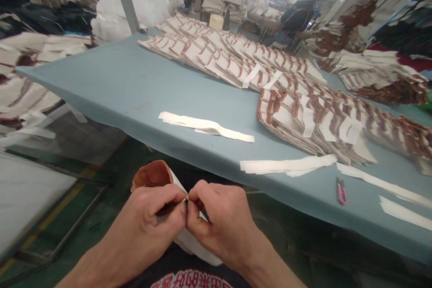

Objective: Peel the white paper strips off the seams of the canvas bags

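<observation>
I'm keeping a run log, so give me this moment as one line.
left hand: pinching brown-and-white fabric piece | right hand: pinching same piece, fingertips close to left's | pink thread snips: on blue table

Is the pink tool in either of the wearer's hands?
No, the pink tool lies on the blue table, while the left hand and right hand hold the brown-and-white fabric.

Fabric piece [153, 173] brown and white, table [111, 81] blue-grey, strips [205, 125] cream, snips [341, 192] pink
</observation>
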### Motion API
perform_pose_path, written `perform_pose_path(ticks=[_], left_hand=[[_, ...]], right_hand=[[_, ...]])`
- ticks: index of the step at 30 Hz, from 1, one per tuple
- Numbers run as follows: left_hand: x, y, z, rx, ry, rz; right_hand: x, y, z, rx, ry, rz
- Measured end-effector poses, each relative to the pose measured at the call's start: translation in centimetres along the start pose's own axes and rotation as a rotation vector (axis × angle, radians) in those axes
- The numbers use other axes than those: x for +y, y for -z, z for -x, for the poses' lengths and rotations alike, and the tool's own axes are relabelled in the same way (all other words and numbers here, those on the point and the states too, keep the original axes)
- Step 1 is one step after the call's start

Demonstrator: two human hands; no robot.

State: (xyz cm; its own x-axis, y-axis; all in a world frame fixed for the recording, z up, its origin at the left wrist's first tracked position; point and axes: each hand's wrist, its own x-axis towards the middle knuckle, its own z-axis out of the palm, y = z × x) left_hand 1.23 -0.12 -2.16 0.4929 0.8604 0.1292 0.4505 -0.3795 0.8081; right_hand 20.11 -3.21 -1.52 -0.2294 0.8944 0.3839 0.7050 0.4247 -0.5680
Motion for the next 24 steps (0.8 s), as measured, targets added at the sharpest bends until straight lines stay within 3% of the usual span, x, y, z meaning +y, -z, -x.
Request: perform_pose_path(ticks=[5,8,12,16,18,21,24], left_hand=[[-1.7,-0.5,0.5,-0.013,0.108,0.155],[-1.8,-0.1,0.7,-0.059,0.076,0.228],[-1.1,0.4,0.6,-0.055,-0.015,0.177],[-0.6,0.5,0.5,-0.034,-0.103,0.036],[-0.3,0.6,0.4,-0.014,-0.149,-0.026],[0.5,0.5,0.1,0.050,-0.214,-0.100],[0.9,0.2,0.2,0.120,-0.217,-0.099]], right_hand=[[0.4,-0.7,-0.4,-0.224,-0.521,-0.498],[0.3,-0.1,-0.5,-0.283,-0.591,-0.622],[0.4,0.6,0.0,-0.195,-0.335,-0.498],[0.7,0.9,0.4,-0.052,0.080,-0.052],[0.7,1.1,0.3,0.011,0.199,0.121],[0.3,1.4,0.1,0.043,0.261,0.217],[-0.4,1.4,0.1,0.027,0.172,0.103]])
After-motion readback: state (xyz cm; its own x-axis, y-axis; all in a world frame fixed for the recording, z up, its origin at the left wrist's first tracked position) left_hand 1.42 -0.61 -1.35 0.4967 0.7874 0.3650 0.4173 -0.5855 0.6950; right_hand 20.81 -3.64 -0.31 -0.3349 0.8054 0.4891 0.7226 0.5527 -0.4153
